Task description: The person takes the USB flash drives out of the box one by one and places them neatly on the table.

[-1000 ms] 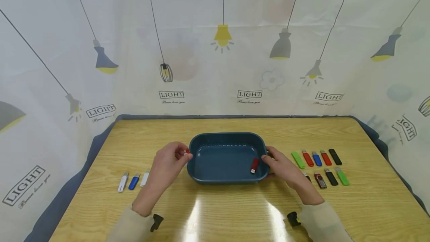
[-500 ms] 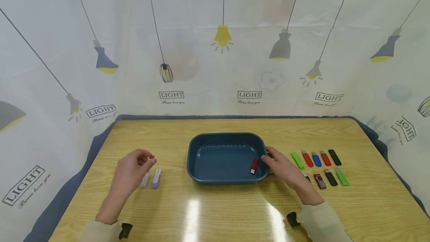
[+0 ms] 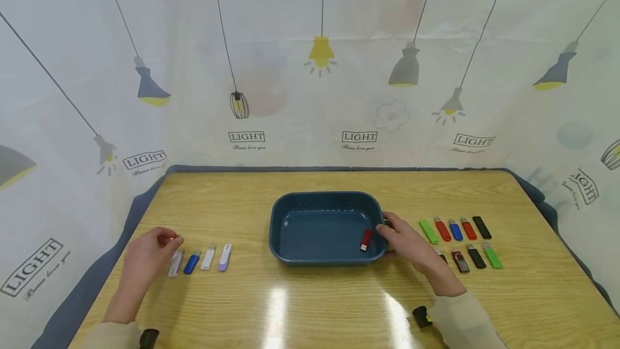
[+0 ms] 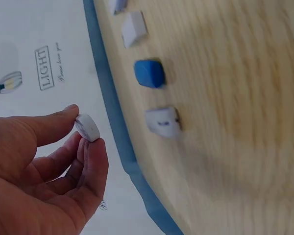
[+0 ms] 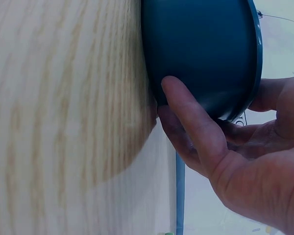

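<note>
Over the left part of the table, my left hand (image 3: 147, 255) pinches a small USB stick (image 4: 87, 128) between thumb and fingertips. Its end looks white in the left wrist view, while a bit of red shows in the head view. Below the hand lies a white USB stick (image 3: 176, 264), with a blue one (image 3: 191, 262), another white one (image 3: 208, 258) and a white-and-purple one (image 3: 225, 257) to its right. My right hand (image 3: 407, 238) grips the right end of a dark blue bin (image 3: 319, 262), thumb over the rim and fingers against the outer wall (image 5: 201, 54). Inside the bin lies a dark red USB stick (image 3: 365, 239).
Two rows of USB sticks lie right of the bin, among them a light green one (image 3: 428, 231), a black one (image 3: 481, 227) and a maroon one (image 3: 460, 261). The wooden table (image 3: 329, 311) backs onto a white curtain (image 3: 300, 117) printed with lamps.
My left hand has moved left from the bin's left rim with the USB stick, to above the leftmost stick. The right hand stays on the bin.
</note>
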A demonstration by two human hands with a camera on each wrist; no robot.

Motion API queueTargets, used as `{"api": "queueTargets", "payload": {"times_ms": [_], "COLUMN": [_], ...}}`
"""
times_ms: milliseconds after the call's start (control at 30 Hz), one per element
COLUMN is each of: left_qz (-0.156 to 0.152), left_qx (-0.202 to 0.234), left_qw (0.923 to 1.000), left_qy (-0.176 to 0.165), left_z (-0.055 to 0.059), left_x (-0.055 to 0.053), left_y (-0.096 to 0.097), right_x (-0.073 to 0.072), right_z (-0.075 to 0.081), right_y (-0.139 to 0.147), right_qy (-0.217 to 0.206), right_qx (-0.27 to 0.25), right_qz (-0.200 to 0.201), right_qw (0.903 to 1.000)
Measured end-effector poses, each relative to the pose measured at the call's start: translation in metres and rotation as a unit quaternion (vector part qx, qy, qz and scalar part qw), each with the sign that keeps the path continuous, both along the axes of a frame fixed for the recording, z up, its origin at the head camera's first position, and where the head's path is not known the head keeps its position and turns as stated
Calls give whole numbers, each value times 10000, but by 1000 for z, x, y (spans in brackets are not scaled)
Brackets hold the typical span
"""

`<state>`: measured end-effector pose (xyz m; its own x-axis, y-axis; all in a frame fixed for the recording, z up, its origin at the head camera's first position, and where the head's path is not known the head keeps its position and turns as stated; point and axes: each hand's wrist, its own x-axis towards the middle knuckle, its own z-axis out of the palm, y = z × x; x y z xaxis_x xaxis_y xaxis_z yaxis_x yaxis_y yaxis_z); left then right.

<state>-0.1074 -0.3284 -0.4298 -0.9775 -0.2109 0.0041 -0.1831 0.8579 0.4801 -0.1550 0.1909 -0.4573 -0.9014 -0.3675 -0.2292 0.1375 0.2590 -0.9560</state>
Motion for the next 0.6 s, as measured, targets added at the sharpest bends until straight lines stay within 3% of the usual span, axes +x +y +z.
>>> {"api": "queueTargets", "payload": {"times_ms": [333, 600], "left_qz": [178, -2], "left_qx": [-347, -432], "left_qw": [9978, 9939], "left_qy": [-535, -1011], "left_z": [-10, -16], "left_x": [-2, -3], "left_y": [-25, -32], "right_x": [-1, 0], "right_z": [0, -1], "right_y": [-1, 0], "right_qy": [-1, 10], "right_qx": [5, 23], "right_qz": [-10, -17], "right_qw": [10000, 10000]}}
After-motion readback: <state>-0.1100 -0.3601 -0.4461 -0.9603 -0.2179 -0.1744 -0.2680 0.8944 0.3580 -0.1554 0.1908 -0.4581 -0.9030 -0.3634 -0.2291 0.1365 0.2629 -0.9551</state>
